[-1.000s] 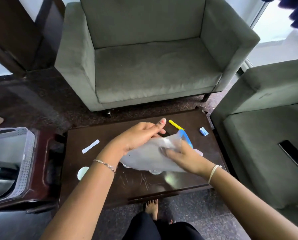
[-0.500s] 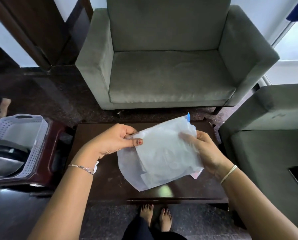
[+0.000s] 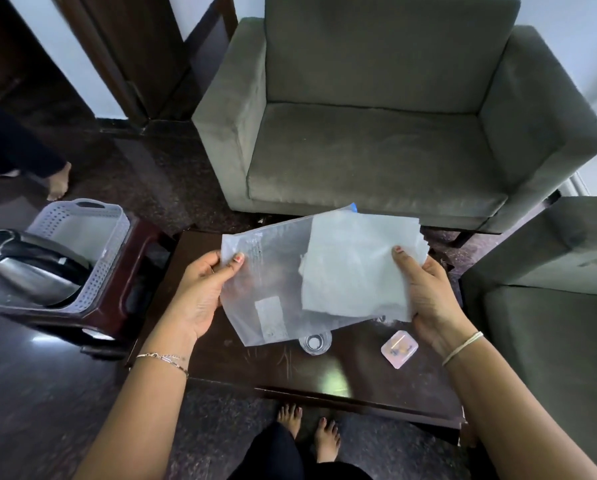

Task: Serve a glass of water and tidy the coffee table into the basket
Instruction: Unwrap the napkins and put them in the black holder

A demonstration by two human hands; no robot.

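I hold a translucent plastic bag [image 3: 276, 282] with white papers [image 3: 355, 268] above the dark wooden coffee table [image 3: 352, 372]. My left hand [image 3: 203, 292] grips the bag's left edge and my right hand [image 3: 428, 292] grips its right side with the papers. A clear glass [image 3: 315, 341] stands on the table just under the bag's lower edge. A small pink square case [image 3: 399, 348] lies to the right of the glass. The white perforated basket [image 3: 82, 237] sits on a dark stool [image 3: 123, 299] at the left, with a steel kettle [image 3: 23, 265] inside.
A grey armchair [image 3: 376, 133] stands behind the table and a second grey seat [image 3: 549, 306] is at the right. My bare feet [image 3: 309, 427] are at the table's near edge. Another person's foot [image 3: 59, 181] is on the floor at far left.
Both hands lifted the bag and papers off the table and spread them flat in the air. The view swung left, bringing the basket and kettle more into sight.
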